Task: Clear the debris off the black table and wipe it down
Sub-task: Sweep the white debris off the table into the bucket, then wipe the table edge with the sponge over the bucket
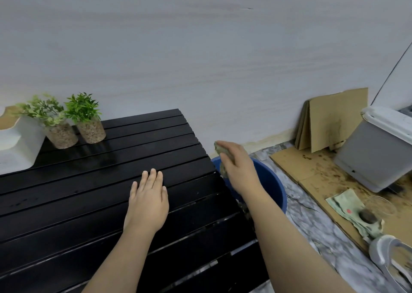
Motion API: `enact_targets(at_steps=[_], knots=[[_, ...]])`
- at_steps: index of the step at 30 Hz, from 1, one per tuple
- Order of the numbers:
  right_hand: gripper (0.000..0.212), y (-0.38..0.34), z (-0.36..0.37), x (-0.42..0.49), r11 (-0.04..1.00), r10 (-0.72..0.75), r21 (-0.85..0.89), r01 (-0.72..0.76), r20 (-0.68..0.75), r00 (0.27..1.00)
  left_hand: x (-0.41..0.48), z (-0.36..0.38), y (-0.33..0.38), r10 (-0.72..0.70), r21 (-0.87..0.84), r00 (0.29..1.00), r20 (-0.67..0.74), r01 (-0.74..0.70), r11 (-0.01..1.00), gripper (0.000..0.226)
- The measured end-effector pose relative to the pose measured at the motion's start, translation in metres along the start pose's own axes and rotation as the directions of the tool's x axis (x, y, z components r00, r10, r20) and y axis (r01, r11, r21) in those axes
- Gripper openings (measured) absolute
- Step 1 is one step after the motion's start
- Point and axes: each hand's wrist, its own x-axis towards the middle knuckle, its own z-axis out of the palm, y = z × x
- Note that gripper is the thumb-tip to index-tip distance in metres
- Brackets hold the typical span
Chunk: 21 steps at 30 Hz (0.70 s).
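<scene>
Dirty rag [219, 151] is gripped in right hand [239, 168], fingers curled round it. It's held past black table [78, 194] edge, over blue bucket [273, 181], prob so drips/debris are dropped there, not on slats. Left hand [148, 200] is laid flat on table near right edge, fingers straight & together, likely for bracing. Slats look wet, no loose debris seen. 2 potted plants [83, 112] are stood far-left.

Surface of black slatted table [89, 181] glossy, dark specks near the front-left. Greenish rag [218, 148] bunched, gripped in right hand [236, 165] just past table's right edge.
</scene>
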Motion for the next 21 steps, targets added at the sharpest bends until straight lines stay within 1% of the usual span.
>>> enact_targets(at_steps=[2, 6, 7, 8, 10, 11, 12, 14, 16, 17, 19, 21], knots=[[0.034, -0.012, -0.005, -0.009, 0.998, -0.030, 0.048, 0.029, 0.006, 1.000, 0.000, 0.000, -0.001, 0.000, -0.004, 1.000, -0.001, 0.000, 1.000, 0.050], [0.034, -0.028, 0.008, -0.038, 0.988, -0.146, -0.044, 0.151, 0.103, 0.984, -0.001, 0.001, -0.003, 0.005, -0.004, 1.000, -0.001, -0.005, 1.000, 0.050], [0.034, -0.028, 0.017, -0.044, 0.980, -0.157, -0.101, 0.171, 0.133, 0.978, 0.000, 0.001, -0.003, 0.005, -0.009, 1.000, -0.001, -0.005, 1.000, 0.049], [0.034, -0.026, 0.026, -0.050, 0.961, -0.157, -0.200, 0.190, 0.169, 0.973, 0.000, 0.001, -0.003, 0.006, -0.014, 1.000, -0.001, -0.006, 1.000, 0.049], [0.035, -0.015, 0.042, -0.055, 0.855, -0.118, -0.466, 0.230, 0.256, 0.959, 0.000, 0.001, -0.003, 0.010, -0.014, 1.000, -0.001, -0.010, 1.000, 0.049], [0.037, -0.009, 0.048, -0.053, 0.816, -0.065, -0.534, 0.221, 0.295, 0.953, 0.000, 0.001, -0.003, 0.011, -0.009, 1.000, 0.001, -0.011, 1.000, 0.049], [0.039, -0.004, 0.051, -0.050, 0.821, -0.011, -0.538, 0.190, 0.319, 0.948, 0.000, 0.001, -0.003, 0.012, -0.003, 1.000, 0.002, -0.012, 1.000, 0.049], [0.039, 0.003, 0.052, -0.041, 0.874, 0.018, -0.465, 0.141, 0.321, 0.947, 0.000, 0.001, -0.004, 0.013, 0.002, 1.000, 0.002, -0.013, 1.000, 0.049], [0.037, 0.010, 0.048, -0.032, 0.908, 0.006, -0.407, 0.103, 0.259, 0.966, 0.000, 0.000, -0.004, 0.011, 0.000, 1.000, 0.007, -0.011, 1.000, 0.049], [0.035, 0.014, 0.043, -0.027, 0.922, 0.027, -0.383, 0.057, 0.210, 0.977, 0.000, 0.000, -0.003, 0.010, -0.005, 1.000, 0.008, -0.010, 1.000, 0.049], [0.034, 0.021, 0.029, -0.014, 0.924, 0.119, -0.378, -0.061, 0.132, 0.984, -0.001, 0.000, -0.002, 0.010, -0.011, 1.000, 0.010, -0.010, 1.000, 0.049], [0.034, 0.025, 0.014, -0.002, 0.910, 0.204, -0.385, -0.154, 0.092, 0.975, -0.001, -0.001, -0.002, 0.012, -0.007, 1.000, 0.009, -0.012, 1.000, 0.049]])
